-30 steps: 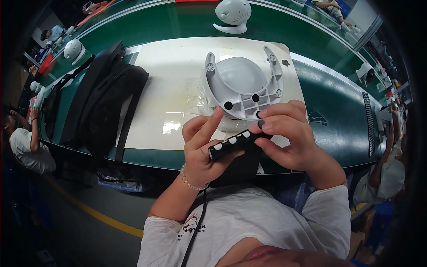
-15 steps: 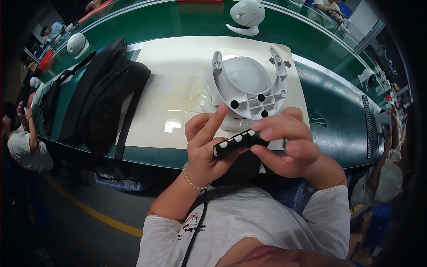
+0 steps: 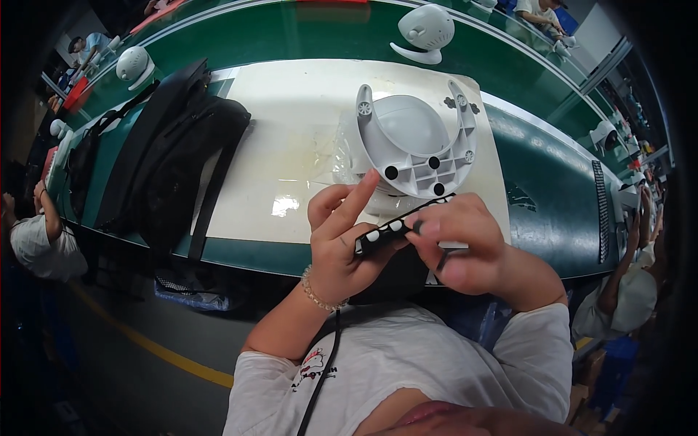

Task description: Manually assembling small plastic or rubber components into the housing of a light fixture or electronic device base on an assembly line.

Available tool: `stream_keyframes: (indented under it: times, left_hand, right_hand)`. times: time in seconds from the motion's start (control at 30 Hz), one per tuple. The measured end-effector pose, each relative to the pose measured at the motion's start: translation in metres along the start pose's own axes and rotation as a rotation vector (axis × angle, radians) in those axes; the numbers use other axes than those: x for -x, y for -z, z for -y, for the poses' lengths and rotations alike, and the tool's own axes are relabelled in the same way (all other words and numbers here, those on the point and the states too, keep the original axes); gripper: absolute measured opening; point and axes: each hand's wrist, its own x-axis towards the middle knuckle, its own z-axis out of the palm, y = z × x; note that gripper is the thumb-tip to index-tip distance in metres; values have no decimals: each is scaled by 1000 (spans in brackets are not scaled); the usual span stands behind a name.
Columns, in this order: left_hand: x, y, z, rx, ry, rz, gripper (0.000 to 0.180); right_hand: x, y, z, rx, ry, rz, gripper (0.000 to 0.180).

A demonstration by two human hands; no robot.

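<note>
Here left hand [image 3: 342, 240] and right hand [image 3: 465, 243] pinch narrow black plastic strip with white buttons [image 3: 389, 231], fingers closed, beside grey plastic U-shaped fan base [image 3: 414, 145].

one head-worn fisheye view looks steeply down from above the person's chest, close over both hands, facing forward across the white work mat [image 3: 291, 145] and green bench [image 3: 552, 211]. straight edges bend toward the dark rim. no second view.

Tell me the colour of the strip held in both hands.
Black strip with a row of white buttons, clearest in the head view.
</note>
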Motion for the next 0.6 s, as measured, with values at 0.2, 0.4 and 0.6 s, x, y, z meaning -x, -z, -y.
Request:
stream_keyframes:
  times: [0.2,0.4,0.6]
  left_hand:
    - [-1,1,0,17,23,19,24]
    - [1,0,1,73,43,9,25]
    - [0,-1,1,111,48,-2,27]
  right_hand:
    - [4,-6,-6,160,267,9,50]
    - [0,-8,-8,7,198,31,48]
    - [1,-7,-14,-30,258,2,47]
